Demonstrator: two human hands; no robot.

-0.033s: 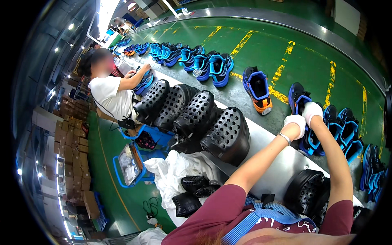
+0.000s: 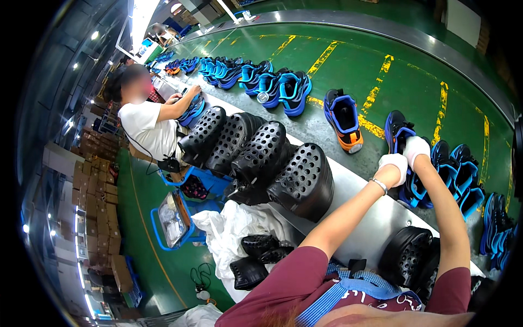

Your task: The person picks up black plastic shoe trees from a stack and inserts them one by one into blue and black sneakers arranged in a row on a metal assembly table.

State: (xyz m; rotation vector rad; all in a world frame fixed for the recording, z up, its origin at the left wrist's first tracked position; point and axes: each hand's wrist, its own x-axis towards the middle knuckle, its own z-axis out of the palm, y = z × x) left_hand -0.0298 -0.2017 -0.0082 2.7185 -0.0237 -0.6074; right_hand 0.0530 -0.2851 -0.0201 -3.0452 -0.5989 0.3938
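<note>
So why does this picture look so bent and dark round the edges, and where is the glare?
Head view: the fisheye lens bends the conveyor edge and leaves black corners; ceiling lights blow out white at the upper left; the green floor shows soft sheen; the white-gloved hands on the blue-black shoe look sharp.

- Both forearms bare, stretched forward from maroon short sleeves, converging ahead.
- Left hand (image 2: 394,163) in white glove, fingers curled closed; thin bracelet at wrist.
- Right hand (image 2: 417,148) in white glove, just beside the left, touching it, fingers bent downward.
</note>
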